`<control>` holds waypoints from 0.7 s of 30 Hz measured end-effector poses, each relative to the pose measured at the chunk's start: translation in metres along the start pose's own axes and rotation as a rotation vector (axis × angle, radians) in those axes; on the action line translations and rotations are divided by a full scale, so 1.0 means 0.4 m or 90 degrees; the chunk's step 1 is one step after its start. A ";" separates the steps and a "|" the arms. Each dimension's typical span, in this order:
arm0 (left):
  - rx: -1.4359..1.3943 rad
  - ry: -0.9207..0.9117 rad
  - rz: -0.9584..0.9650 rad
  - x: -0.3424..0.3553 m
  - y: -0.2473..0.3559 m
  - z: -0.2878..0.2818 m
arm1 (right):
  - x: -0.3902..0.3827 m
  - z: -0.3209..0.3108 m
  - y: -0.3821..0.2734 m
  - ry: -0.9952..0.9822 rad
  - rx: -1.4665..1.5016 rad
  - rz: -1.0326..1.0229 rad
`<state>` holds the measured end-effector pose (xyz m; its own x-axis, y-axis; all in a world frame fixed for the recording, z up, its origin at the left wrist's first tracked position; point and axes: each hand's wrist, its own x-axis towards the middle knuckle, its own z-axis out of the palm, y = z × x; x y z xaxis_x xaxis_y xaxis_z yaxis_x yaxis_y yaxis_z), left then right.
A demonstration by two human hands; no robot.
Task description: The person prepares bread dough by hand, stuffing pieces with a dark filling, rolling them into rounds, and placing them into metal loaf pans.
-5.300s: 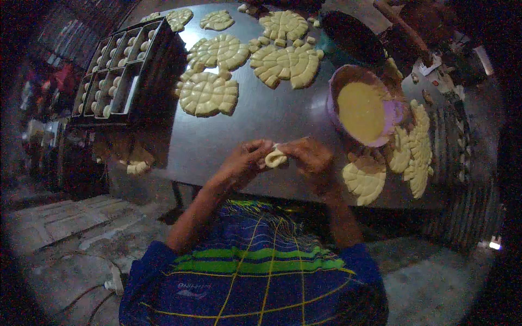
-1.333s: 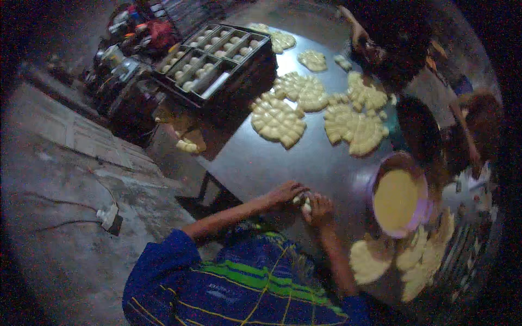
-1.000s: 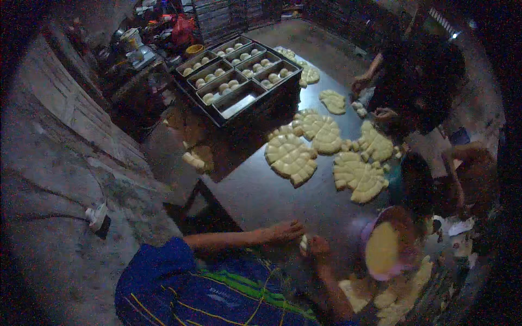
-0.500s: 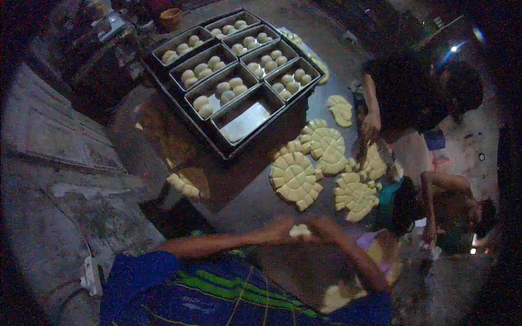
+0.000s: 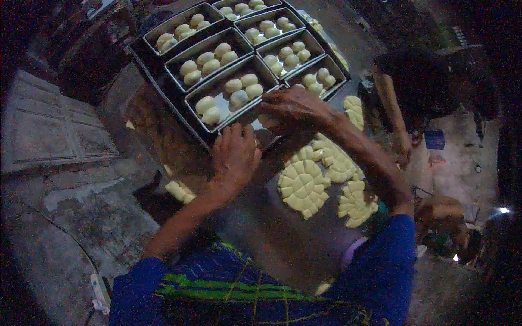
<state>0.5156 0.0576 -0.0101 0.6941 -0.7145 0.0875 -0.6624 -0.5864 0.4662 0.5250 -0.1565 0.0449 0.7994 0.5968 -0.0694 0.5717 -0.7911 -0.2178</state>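
Observation:
My left hand reaches to the near end of the front loaf tin, its fingers bent down over the rim and close together. Whatever lies under those fingers is hidden. My right hand arches over the same tin from the right, fingers curled downward around a pale dough ball that shows only in part. Just behind stands another loaf tin with several dough balls in two groups. Between my forearms and the tins, scored rounds of dough lie on the table.
More loaf tins with dough balls fill the dark tray. Further scored dough lies on the right of the table. Across it, a co-worker's arm reaches in at the right. A dough strip lies at left.
Both my hands have moved up and away from my body, from a small piece of dough held near the table edge to the front tin. The view has shifted, too.

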 end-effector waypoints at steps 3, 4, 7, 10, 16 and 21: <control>0.098 0.047 0.008 0.016 0.008 0.024 | -0.007 0.069 0.056 0.009 0.007 -0.054; 0.121 0.056 0.011 0.024 0.000 0.042 | -0.013 0.100 0.071 0.029 -0.021 -0.072; 0.152 0.035 0.000 0.030 -0.006 0.062 | -0.018 0.133 0.087 -0.012 0.000 -0.064; 0.154 -0.036 -0.006 0.025 -0.006 0.061 | -0.026 0.159 0.095 0.027 0.031 -0.077; 0.089 -0.044 -0.009 0.024 -0.008 0.043 | -0.007 0.097 0.034 -0.009 0.096 -0.001; 0.081 0.026 0.021 0.023 -0.017 0.051 | -0.045 0.033 0.040 -0.007 0.270 0.132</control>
<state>0.5209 0.0475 -0.0304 0.6801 -0.7200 0.1381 -0.7142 -0.6080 0.3468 0.5174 -0.1781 0.0297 0.8853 0.4352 -0.1638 0.2723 -0.7707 -0.5760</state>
